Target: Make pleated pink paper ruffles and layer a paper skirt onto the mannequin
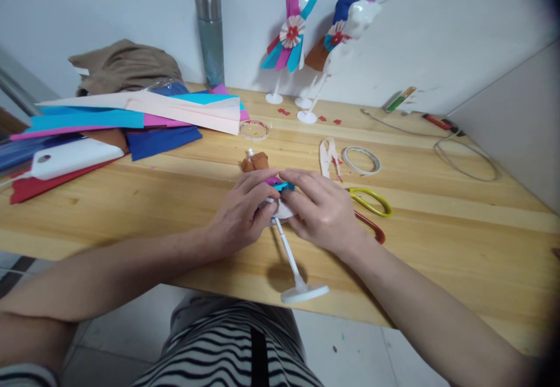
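A small white mannequin on a stand (pixel 286 247) lies tipped over on the wooden table, its round base toward me. Brown paper (pixel 258 162) wraps its upper part, and pieces of magenta and blue paper (pixel 283 186) show between my fingers. My left hand (pixel 245 209) is closed around the mannequin's lower body from the left, thumb near the stem. From the right, my right hand (pixel 321 206) presses its bent fingers on the blue and white paper there. Both hands cover most of the body.
Scissors (pixel 371 200) with yellow and red handles lie beside my right hand, near a tape roll (pixel 361 161) and pale paper strips (pixel 328 157). Stacked coloured paper (pixel 175 113) is at left. Behind stand a flask (pixel 210 37) and several dressed mannequins (pixel 291 31). A cable (pixel 468 168) curls at right.
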Demonstrator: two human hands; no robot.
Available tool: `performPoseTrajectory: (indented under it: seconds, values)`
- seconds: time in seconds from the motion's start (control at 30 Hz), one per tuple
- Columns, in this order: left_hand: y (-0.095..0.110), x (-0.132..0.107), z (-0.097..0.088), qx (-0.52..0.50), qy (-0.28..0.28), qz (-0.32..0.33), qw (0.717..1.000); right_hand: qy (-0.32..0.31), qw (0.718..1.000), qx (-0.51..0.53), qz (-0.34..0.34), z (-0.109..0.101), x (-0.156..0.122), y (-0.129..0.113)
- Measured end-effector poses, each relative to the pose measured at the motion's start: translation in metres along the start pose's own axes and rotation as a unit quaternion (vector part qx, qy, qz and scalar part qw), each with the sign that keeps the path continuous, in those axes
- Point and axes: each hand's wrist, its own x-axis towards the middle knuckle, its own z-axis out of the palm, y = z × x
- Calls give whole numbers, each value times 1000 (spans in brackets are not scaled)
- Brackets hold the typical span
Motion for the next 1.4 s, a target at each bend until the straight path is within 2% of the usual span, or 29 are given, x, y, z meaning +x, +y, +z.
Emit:
performPoseTrajectory:
  seconds: [0.43, 0.7, 0.87, 1.07, 1.4]
  values:
    - [2, -3, 2, -89, -2, -80, 993, 26, 998, -38, -33, 2, 5, -4]
    - [9, 4, -9, -194, -25, -180, 964, 49, 997, -37, -43, 2, 6, -5]
    - [8, 6, -12, -222, -32, -197, 954, 38, 998, -33, -45, 3, 4, -3]
    - [3, 6, -10, -291, -32, -213, 932, 55, 998, 2, -43, 4, 3, -1]
    - [7, 10, -15, -271, -54, -183, 943, 50, 998, 19, -35, 5, 3, 0]
